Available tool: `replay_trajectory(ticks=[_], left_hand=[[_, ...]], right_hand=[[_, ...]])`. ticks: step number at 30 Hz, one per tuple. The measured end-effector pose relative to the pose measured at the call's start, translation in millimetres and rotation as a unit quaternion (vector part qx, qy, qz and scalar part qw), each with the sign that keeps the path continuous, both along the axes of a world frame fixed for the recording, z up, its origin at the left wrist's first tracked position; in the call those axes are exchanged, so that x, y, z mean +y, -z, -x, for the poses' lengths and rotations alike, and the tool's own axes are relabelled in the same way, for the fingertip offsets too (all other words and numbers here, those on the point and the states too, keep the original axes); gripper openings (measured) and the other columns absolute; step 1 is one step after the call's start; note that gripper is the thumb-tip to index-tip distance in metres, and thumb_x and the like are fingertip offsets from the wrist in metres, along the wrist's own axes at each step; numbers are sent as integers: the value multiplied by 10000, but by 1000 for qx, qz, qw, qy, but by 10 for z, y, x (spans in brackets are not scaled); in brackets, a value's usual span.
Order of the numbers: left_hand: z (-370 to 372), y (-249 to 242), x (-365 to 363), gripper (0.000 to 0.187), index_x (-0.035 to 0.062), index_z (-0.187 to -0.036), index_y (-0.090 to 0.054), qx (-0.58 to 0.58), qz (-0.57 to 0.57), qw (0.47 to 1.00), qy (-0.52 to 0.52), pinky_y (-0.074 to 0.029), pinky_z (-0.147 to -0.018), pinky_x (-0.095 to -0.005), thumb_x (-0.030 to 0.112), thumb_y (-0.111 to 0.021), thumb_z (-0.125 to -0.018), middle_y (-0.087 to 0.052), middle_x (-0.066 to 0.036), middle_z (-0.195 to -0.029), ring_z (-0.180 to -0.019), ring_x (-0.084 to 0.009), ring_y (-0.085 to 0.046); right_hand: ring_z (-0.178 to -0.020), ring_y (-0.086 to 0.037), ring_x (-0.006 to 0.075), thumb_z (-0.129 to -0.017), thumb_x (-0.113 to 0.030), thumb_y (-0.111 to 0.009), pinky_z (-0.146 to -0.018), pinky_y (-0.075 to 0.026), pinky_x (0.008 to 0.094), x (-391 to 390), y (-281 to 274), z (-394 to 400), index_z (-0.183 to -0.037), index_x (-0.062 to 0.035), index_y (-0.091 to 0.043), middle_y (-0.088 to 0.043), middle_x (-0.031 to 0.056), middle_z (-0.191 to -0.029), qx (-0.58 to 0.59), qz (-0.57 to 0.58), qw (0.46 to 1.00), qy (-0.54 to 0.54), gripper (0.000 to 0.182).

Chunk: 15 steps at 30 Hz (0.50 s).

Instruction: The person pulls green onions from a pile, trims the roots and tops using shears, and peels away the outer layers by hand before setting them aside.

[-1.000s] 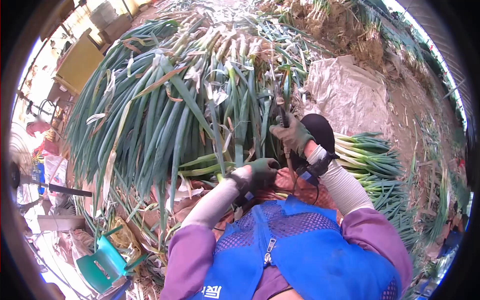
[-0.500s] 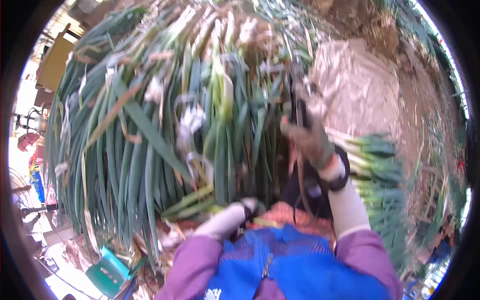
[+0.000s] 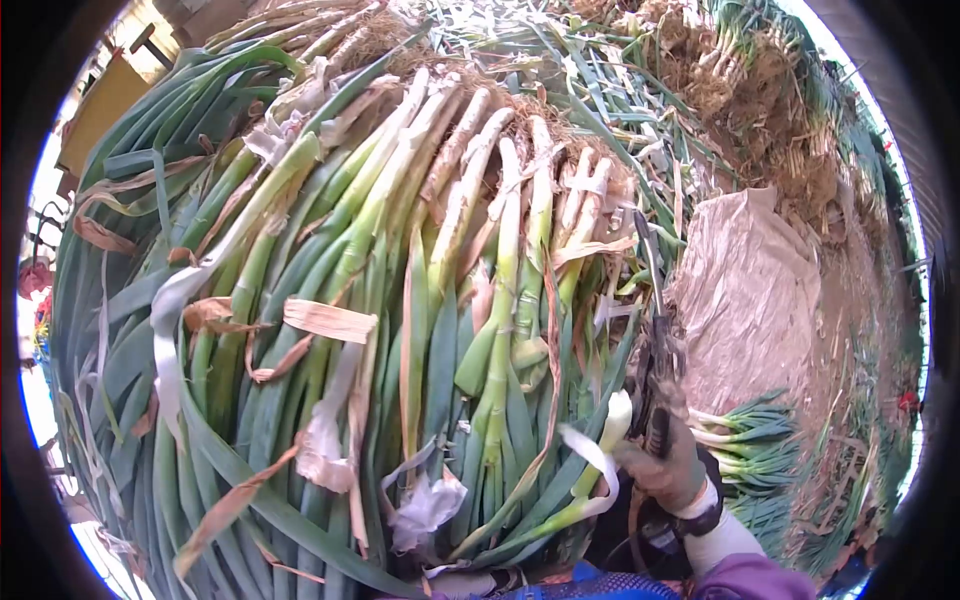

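Note:
My right hand point(image 3: 668, 465) is closed around the grip of a dark air gun point(image 3: 656, 350), whose long thin nozzle points up and away from me. A hose seems to hang below it. Just left of that hand lies a green onion point(image 3: 600, 455) with a white end and a loose strip of peeled skin. Of my left arm only the sleeve point(image 3: 462, 583) and a dark wrist band show at the bottom edge; the hand's fingers are hidden by leaves. A large heap of long green onions point(image 3: 400, 260) with roots fills the middle and left.
Brown paper point(image 3: 750, 300) covers the ground at the right. Below it lie several bundled, cleaner green onions point(image 3: 755, 445). Soil, roots and leaf scraps point(image 3: 770, 130) spread beyond. A loose piece of torn skin point(image 3: 425, 510) rests on the heap.
The view has shifted, so the heap and my hands appear lower and more of the root ends show. The white-ended green onion now shows beside my right hand, which still grips the air gun.

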State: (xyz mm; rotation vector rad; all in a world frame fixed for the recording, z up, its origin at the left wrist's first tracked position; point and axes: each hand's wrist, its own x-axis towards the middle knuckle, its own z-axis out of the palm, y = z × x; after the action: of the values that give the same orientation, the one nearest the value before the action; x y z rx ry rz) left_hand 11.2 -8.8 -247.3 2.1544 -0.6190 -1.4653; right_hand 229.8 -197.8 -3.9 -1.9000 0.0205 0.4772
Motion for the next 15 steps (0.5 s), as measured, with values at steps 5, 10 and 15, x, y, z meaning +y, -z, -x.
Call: replay_trajectory(ticks=[5, 10, 15], left_hand=[[104, -129, 123, 280, 172, -1103, -706, 0, 0, 1000, 4, -524, -840, -336, 267, -565, -880, -704, -50, -1057, -972, -183, -673], [237, -139, 43, 289, 175, -1113, -705, -36, -17, 998, 38, -524, -848, -335, 282, -550, -894, -703, -44, -1062, -977, -183, -673], [399, -139, -137, 298, 179, -1124, -703, -62, -37, 990, 120, -523, -856, -335, 297, -535, -907, -702, -37, -1067, -982, -184, -673]], right_hand=[[-844, -590, 128, -842, -106, -667, -791, -484, 276, 203, -49, -493, -1252, 17, -474, -614, 52, -962, -127, 72, 989, -38, 470], [-736, -587, 121, -832, -189, -709, -694, -496, 280, 430, 27, -639, -1147, -23, -562, -623, 24, -828, -70, -32, 997, -21, 385], [-842, -647, 172, -805, -326, -764, -774, -506, 336, 430, -40, -364, -1141, -29, -599, -688, 103, -944, -75, 3, 995, -70, 479]])
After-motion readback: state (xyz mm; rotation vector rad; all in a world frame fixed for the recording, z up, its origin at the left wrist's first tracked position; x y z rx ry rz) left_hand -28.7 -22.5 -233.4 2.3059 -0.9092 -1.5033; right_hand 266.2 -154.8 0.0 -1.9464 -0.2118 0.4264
